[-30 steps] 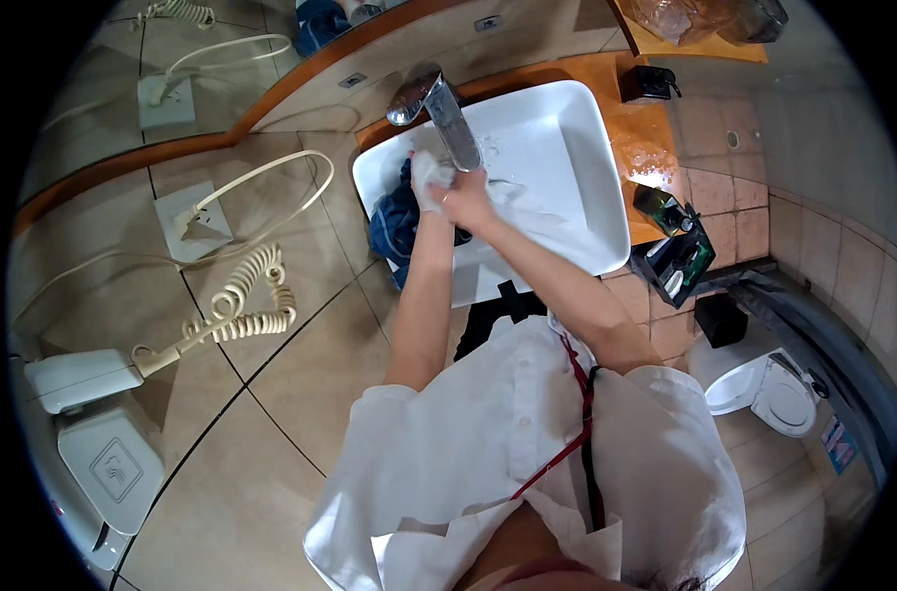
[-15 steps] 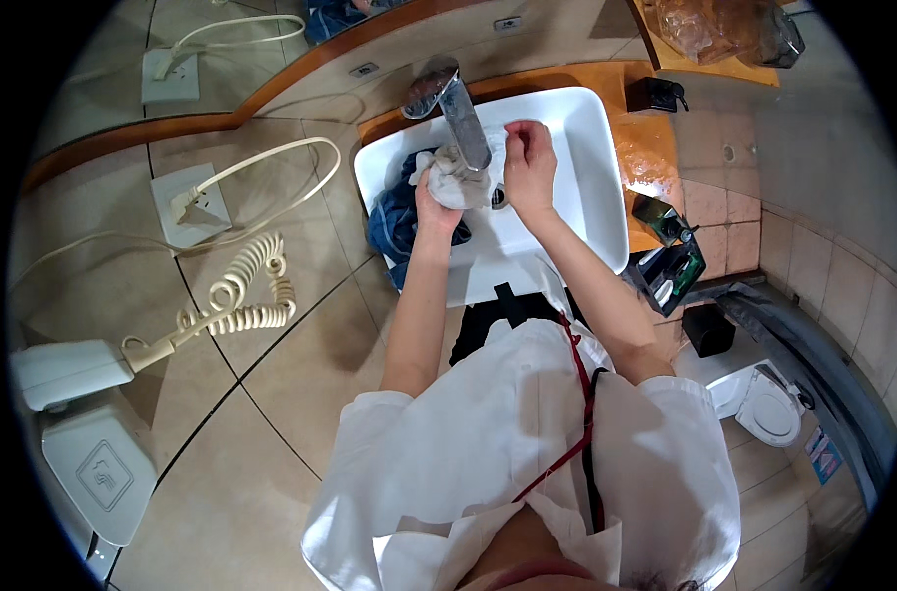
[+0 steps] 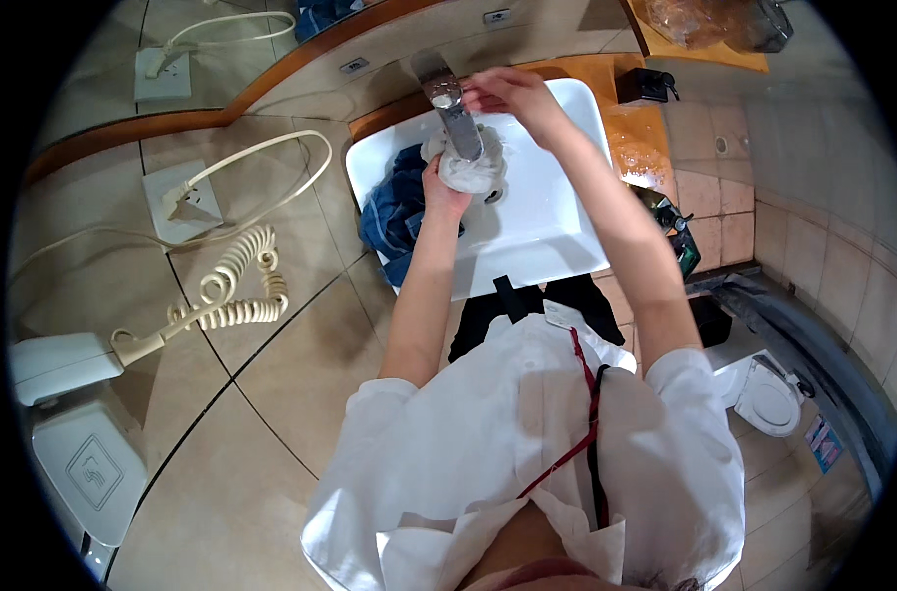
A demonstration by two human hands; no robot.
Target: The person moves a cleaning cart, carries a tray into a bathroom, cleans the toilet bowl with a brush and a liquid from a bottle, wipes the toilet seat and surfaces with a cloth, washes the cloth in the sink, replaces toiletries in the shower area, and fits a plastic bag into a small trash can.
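Note:
Under the chrome faucet (image 3: 458, 128), my left hand (image 3: 446, 189) grips a bunched white cloth (image 3: 471, 173). The faucet partly covers the cloth, and I cannot make out whether water runs onto it. My right hand (image 3: 512, 97) is raised beside the top of the faucet, its fingers stretched toward the metal and slightly blurred; whether they touch it is hard to tell. A blue garment (image 3: 397, 212) lies crumpled at the left side of the white sink (image 3: 557, 246), partly hanging over the rim.
A wooden counter (image 3: 637, 128) surrounds the sink's far and right sides, with a black pump bottle (image 3: 647, 87) on it. On the left wall are a socket (image 3: 184, 202) with a plugged cable and a hair dryer (image 3: 69, 369) with a coiled cord. A toilet (image 3: 768, 399) stands at right.
My right hand has risen from the basin beside the cloth to the top of the faucet, its fingers now stretched out. My left hand still holds the cloth under the spout.

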